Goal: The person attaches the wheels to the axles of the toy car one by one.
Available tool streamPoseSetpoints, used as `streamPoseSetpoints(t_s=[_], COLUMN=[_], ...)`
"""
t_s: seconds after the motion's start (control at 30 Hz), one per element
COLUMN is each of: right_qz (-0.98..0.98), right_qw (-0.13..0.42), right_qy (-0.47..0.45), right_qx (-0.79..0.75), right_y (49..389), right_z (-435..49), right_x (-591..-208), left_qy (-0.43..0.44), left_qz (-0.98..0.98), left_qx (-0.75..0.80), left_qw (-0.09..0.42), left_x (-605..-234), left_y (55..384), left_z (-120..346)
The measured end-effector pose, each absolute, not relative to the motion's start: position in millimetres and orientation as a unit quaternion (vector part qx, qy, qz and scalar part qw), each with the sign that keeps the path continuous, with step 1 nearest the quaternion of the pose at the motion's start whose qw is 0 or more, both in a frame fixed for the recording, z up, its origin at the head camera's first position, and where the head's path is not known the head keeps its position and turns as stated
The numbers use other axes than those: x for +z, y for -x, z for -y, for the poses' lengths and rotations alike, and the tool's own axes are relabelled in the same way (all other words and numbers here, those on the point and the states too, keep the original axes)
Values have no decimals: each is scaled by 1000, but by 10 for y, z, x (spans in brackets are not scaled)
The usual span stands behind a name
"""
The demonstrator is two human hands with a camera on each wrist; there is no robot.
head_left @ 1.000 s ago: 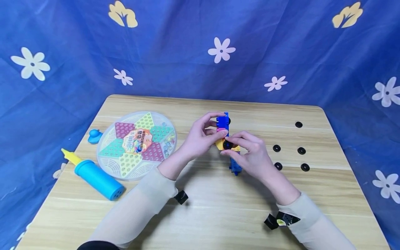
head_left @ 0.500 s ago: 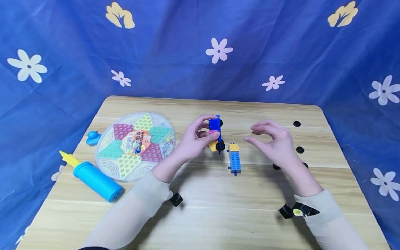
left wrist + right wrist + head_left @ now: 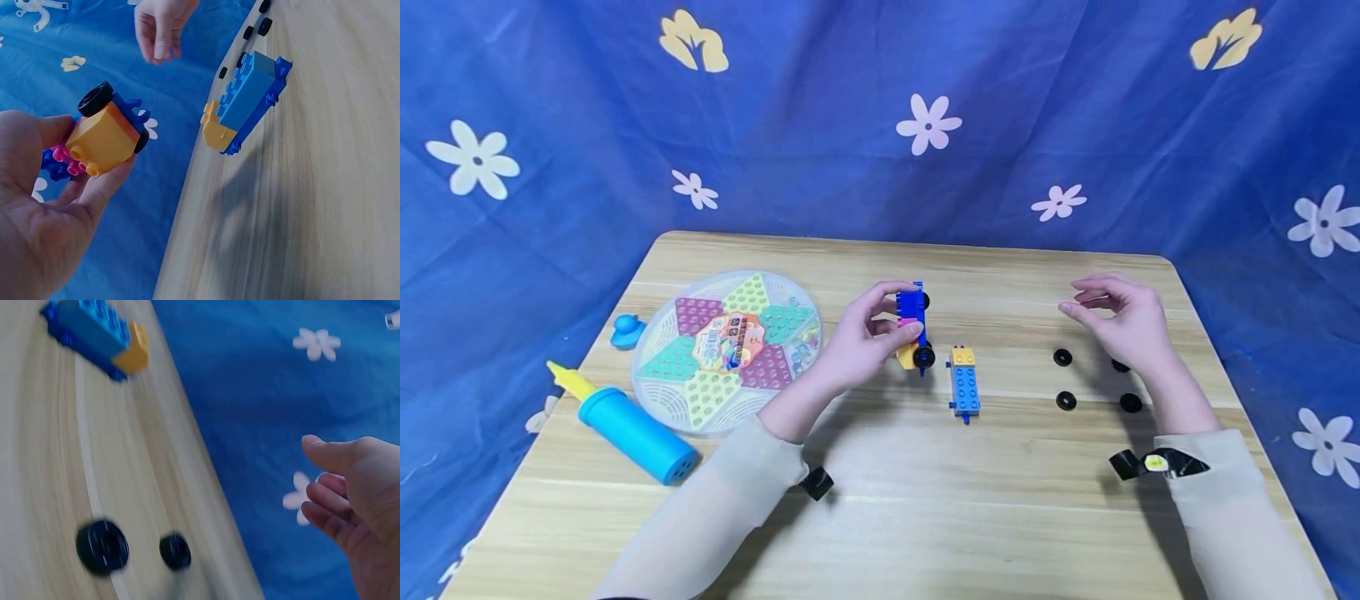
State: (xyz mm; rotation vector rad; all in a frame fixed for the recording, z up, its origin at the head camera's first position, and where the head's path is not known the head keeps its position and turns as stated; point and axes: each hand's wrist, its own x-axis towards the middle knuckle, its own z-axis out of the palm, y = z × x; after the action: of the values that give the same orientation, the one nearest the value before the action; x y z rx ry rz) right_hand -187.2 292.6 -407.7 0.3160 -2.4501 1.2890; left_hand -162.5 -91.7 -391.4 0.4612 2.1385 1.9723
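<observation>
My left hand (image 3: 865, 337) grips a toy block car (image 3: 912, 321) of blue, pink and yellow bricks, fingers and thumb on its sides. Black wheels (image 3: 95, 99) are fitted on it in the left wrist view. A second block car (image 3: 965, 385), light blue with a yellow end, rests on the table without wheels on its blue base. Over the table's right side hovers my right hand (image 3: 1120, 321), fingers loosely bent and nothing between them. Below it lie several loose black wheels (image 3: 1066, 401); one is partly hidden by the hand.
A round Chinese checkers board (image 3: 727, 350) lies on the left of the wooden table (image 3: 925, 517). Beside it are a small blue duck (image 3: 627, 331) and a blue hand pump (image 3: 636, 433) with a yellow nozzle. A blue flowered cloth (image 3: 820, 108) hangs behind.
My right hand has let go of a wheel, now on the held car, and moved right to above the loose wheels. My left hand has shifted slightly left with the car.
</observation>
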Motion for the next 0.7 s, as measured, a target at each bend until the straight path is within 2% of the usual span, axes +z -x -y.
streamPoseSetpoints(t_s=[0.33, 0.7], right_qz=[901, 931], right_qw=[140, 44], right_qy=[-50, 48], right_qx=[407, 359], right_y=[2060, 2286], right_z=[-3374, -3746], right_x=[-4271, -4563], left_qy=[-155, -153], left_qz=[-723, -725], left_qx=[666, 664], left_qw=[99, 102], left_x=[-3929, -3938], left_y=[1624, 1597], left_z=[938, 954])
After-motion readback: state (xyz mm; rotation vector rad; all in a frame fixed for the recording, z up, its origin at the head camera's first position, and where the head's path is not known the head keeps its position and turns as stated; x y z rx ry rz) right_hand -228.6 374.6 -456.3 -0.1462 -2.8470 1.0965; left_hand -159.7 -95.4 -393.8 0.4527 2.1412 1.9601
